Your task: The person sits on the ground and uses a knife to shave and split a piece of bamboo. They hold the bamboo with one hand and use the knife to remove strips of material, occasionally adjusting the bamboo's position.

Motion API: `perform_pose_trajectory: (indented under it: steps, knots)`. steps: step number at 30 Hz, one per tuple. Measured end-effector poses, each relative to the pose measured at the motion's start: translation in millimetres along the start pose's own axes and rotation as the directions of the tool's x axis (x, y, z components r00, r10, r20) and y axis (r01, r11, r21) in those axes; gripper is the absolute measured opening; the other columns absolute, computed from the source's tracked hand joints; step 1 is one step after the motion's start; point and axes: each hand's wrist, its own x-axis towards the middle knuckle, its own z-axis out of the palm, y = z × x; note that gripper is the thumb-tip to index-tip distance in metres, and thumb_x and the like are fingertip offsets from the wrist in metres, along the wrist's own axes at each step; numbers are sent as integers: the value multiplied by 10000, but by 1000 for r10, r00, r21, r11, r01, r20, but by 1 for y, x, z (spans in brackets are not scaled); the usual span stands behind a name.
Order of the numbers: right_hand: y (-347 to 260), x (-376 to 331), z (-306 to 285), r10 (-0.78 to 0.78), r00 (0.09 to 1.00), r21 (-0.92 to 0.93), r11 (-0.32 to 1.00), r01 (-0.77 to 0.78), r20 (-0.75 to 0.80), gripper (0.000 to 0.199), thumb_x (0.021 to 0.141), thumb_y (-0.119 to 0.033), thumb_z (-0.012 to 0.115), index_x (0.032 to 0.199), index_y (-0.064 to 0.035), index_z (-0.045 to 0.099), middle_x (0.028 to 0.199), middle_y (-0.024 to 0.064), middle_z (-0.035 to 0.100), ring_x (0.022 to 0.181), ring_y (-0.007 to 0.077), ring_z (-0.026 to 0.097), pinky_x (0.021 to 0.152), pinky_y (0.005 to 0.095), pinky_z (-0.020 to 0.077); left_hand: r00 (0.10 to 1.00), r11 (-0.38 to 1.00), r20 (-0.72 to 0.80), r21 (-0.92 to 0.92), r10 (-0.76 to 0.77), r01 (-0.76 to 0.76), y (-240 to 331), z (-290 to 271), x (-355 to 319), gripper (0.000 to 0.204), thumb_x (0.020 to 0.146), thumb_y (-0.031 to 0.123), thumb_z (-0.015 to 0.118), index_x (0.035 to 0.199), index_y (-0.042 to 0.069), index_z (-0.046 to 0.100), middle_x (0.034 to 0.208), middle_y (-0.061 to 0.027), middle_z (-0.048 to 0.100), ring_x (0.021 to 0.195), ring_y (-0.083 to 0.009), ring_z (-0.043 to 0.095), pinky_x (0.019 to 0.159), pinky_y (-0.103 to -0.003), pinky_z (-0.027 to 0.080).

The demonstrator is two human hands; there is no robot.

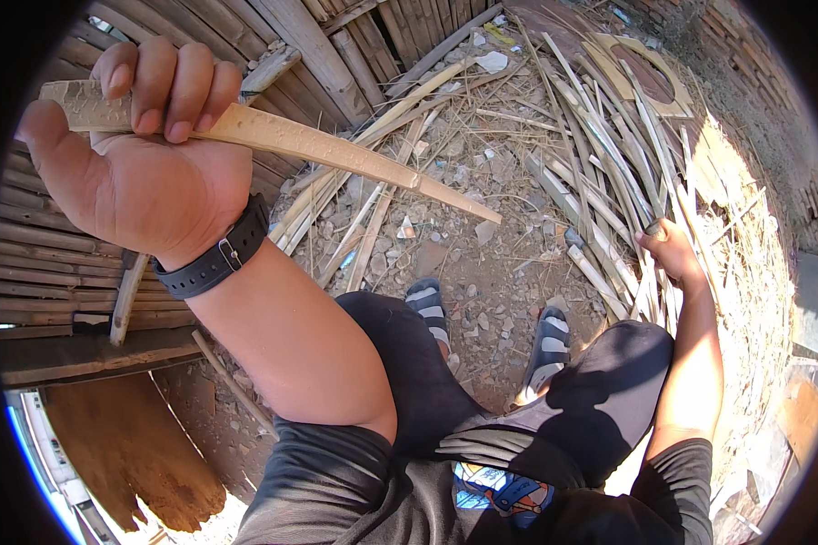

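Note:
Raised at the upper left, my left hand (159,173) has its fingers wrapped round a flat, pale bamboo strip (327,152). The strip slants down to the right over the ground and narrows toward its far end, with a joint mark partway along. A black watch strap circles that wrist. Low at the right, beside a heap of split bamboo pieces (600,195), my right hand (674,252) is closed. A small dark rounded end shows by its thumb; the rest of what it grips is hidden.
A bamboo slat wall (54,245) rises on the left, with more long strips (373,227) near its foot. Rubble and straw cover the ground (482,282) round my sandalled feet. A brick wall (750,54) stands far right. A board with a round hole (677,91) lies behind the heap.

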Motion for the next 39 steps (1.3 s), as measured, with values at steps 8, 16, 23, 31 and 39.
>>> perform_pose_trajectory:
  steps: [8, 16, 23, 31, 39]
  knots:
    - [-99, -38, 42, -198, 975, 221, 960, 172, 101, 344, 883, -299, 738, 1042, -20, 614, 678, 19, 574, 520, 98, 533, 472, 271, 403, 997, 998, -66, 47, -27, 30, -75, -8, 0, 534, 837, 638, 709, 710, 179, 468, 600, 58, 328, 534, -85, 244, 539, -264, 236]
    - [-185, -90, 199, -377, 905, 262, 910, 322, 195, 396, 857, -269, 708, 1054, 51, 579, 881, 277, 661, 834, 433, 670, 772, 474, 519, 997, 989, -72, 146, 38, -28, -66, -14, -5, 481, 858, 544, 742, 681, 199, 459, 596, 66, 311, 527, -81, 227, 536, -268, 222]
    - [-86, -33, 262, -165, 961, 162, 978, 131, 220, 477, 806, -213, 690, 1182, 58, 578, 873, 253, 667, 853, 390, 671, 778, 454, 515, 989, 992, -142, 126, 40, -22, -70, -39, -5, 461, 856, 493, 767, 677, 203, 457, 572, 73, 286, 506, -75, 212, 526, -266, 211]
    - [-112, -36, 215, -285, 863, 228, 952, 204, 417, 496, 825, -204, 674, 1237, 51, 568, 664, 105, 626, 588, 208, 628, 578, 348, 491, 987, 987, 127, -110, -102, 116, -57, -62, -6, 474, 830, 503, 792, 673, 220, 445, 566, 97, 314, 484, -71, 235, 514, -264, 224]
    - [-154, -74, 199, -495, 841, 304, 853, 424, 216, 476, 830, -166, 678, 1238, 49, 561, 632, 111, 607, 509, 183, 573, 517, 346, 441, 982, 982, 167, -152, -88, 114, -63, -48, 0, 447, 893, 494, 729, 694, 214, 443, 585, 87, 270, 501, -84, 184, 509, -279, 199]
